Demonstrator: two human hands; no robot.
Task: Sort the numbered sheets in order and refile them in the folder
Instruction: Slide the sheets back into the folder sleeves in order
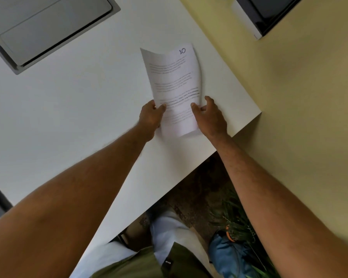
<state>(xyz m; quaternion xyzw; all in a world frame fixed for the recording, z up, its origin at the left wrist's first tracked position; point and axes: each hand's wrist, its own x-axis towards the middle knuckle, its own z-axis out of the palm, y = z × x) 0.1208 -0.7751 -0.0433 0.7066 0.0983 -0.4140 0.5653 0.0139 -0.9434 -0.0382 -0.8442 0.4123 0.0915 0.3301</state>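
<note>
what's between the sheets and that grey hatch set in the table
Nothing: in the head view only bare white table lies between the sheets, held by both hands, and the grey hatch.

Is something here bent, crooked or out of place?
The sheets, top one marked 10, curl upward at the far end instead of lying flat on the table. The left hand and right hand pinch the sides. No folder is visible.
</note>
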